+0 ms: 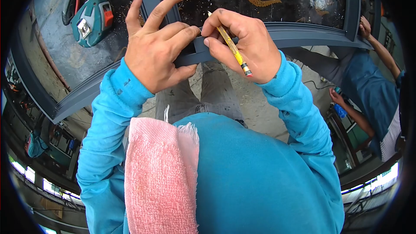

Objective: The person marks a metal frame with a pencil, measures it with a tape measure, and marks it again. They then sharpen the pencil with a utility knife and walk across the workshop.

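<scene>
A dark grey metal frame (pixel 303 34) lies across the work surface in front of me. My left hand (pixel 160 50) rests on its near bar at the joint with a crossbar, thumb below the edge, two fingers raised and the others bent against a small grey piece (pixel 200 45). My right hand (pixel 242 43) holds a yellow pencil (pixel 233 47) slanted across the fingers, its sharp tip up and away from me. The thumb and forefinger of that hand meet at the small grey piece, close to my left fingertips.
A teal tape measure (pixel 93 21) lies on the surface at the upper left. Metal shavings are scattered on the dark board (pixel 234 11) with a crocodile print. At the right, a co-worker (pixel 368 78) has one hand on the frame's corner. A pink towel (pixel 160 177) hangs over my chest.
</scene>
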Action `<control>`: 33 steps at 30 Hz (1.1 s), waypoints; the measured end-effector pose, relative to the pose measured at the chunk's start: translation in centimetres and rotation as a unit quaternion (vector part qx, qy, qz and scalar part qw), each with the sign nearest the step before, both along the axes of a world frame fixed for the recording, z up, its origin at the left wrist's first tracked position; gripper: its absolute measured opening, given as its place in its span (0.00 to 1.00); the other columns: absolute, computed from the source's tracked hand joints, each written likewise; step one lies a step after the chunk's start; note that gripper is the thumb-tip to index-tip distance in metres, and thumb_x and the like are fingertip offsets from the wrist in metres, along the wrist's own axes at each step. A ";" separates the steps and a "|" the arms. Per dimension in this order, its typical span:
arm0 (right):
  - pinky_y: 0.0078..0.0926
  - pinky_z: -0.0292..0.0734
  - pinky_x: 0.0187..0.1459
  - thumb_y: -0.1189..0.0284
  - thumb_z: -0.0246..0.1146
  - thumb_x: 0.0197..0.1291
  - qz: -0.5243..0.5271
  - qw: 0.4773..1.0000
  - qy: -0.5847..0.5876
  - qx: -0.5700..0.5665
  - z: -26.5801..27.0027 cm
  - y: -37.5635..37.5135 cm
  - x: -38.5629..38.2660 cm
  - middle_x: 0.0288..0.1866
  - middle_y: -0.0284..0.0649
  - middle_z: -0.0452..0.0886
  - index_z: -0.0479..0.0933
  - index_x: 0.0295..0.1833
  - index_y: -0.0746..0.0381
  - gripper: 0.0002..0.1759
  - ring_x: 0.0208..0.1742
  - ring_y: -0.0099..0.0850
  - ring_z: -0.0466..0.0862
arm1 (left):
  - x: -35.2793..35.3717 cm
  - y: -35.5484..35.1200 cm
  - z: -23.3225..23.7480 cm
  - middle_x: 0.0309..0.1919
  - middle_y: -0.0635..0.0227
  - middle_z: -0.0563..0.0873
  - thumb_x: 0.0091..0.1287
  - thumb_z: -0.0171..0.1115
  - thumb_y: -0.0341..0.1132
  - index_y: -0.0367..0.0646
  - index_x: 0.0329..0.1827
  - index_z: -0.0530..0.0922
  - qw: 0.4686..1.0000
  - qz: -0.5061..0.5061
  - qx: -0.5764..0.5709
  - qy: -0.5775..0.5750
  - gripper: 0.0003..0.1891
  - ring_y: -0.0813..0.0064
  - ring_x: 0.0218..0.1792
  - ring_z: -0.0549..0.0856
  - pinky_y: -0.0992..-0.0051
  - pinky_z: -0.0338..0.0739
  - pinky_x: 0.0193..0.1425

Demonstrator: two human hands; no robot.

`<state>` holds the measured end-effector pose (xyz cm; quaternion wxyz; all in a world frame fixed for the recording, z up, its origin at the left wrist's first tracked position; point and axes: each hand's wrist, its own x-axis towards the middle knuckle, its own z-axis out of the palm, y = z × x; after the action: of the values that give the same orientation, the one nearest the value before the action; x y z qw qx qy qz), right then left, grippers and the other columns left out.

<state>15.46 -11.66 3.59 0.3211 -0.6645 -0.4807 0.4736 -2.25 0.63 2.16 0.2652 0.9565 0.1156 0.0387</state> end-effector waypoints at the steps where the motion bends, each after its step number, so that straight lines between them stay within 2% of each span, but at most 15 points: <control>1: 0.24 0.78 0.39 0.78 0.65 0.58 -0.001 1.000 -0.004 0.003 0.0 -0.1 0.0 0.33 0.39 0.80 0.76 0.43 0.65 0.08 0.34 0.26 0.82 | 0.0 0.0 0.0 0.45 0.75 0.87 0.40 0.71 0.45 0.53 0.49 0.84 1.000 -0.001 0.003 -0.003 0.27 0.61 0.74 0.67 0.42 0.37 0.78; 2: 0.23 0.78 0.40 0.78 0.66 0.58 -0.001 1.000 -0.009 0.008 -0.1 0.0 -0.1 0.33 0.39 0.80 0.76 0.43 0.65 0.08 0.35 0.26 0.83 | -0.1 0.0 0.0 0.45 0.75 0.87 0.40 0.71 0.45 0.53 0.50 0.84 1.000 -0.003 0.005 0.003 0.28 0.61 0.74 0.67 0.42 0.37 0.78; 5: 0.31 0.79 0.33 0.76 0.65 0.55 -0.033 0.997 -0.010 0.067 -0.8 -0.2 -0.4 0.28 0.46 0.80 0.76 0.40 0.65 0.08 0.28 0.37 0.83 | -0.1 -0.1 -0.1 0.46 0.75 0.88 0.40 0.72 0.45 0.54 0.51 0.84 1.000 -0.002 0.007 0.001 0.28 0.61 0.74 0.66 0.42 0.37 0.78; 17: 0.31 0.80 0.34 0.76 0.65 0.55 -0.027 0.996 -0.025 0.076 -0.8 -0.3 -0.4 0.29 0.46 0.82 0.77 0.40 0.65 0.07 0.30 0.38 0.84 | 0.3 -0.3 0.3 0.48 0.76 0.88 0.41 0.71 0.45 0.57 0.53 0.83 0.999 -0.012 0.028 0.007 0.29 0.61 0.74 0.66 0.42 0.38 0.78; 20: 0.24 0.77 0.39 0.77 0.65 0.59 -0.013 0.998 -0.023 0.056 -0.5 -0.4 -0.3 0.33 0.39 0.80 0.76 0.43 0.65 0.08 0.34 0.26 0.81 | 0.2 -0.2 0.3 0.48 0.76 0.87 0.41 0.71 0.45 0.57 0.53 0.83 0.999 -0.014 0.028 0.008 0.30 0.61 0.74 0.66 0.42 0.38 0.78; 23: 0.31 0.80 0.35 0.75 0.64 0.55 -0.031 0.996 -0.020 0.078 -0.8 -0.4 -0.4 0.30 0.46 0.82 0.77 0.40 0.65 0.07 0.30 0.39 0.84 | 0.2 -0.2 0.4 0.49 0.76 0.87 0.41 0.71 0.45 0.57 0.54 0.83 0.999 -0.017 0.031 0.019 0.30 0.61 0.74 0.65 0.42 0.38 0.78; 33: 0.31 0.80 0.36 0.75 0.64 0.56 -0.033 0.997 -0.031 0.061 -0.5 -0.2 -0.5 0.30 0.46 0.82 0.77 0.40 0.64 0.07 0.31 0.39 0.85 | 0.0 -0.3 0.1 0.50 0.74 0.87 0.41 0.71 0.45 0.56 0.54 0.83 1.000 -0.009 0.018 0.015 0.30 0.60 0.75 0.65 0.43 0.39 0.77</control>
<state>14.99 -11.88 3.11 0.3614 -0.6735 -0.4959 0.4122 -2.27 0.37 2.26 0.2462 0.9626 0.1102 0.0245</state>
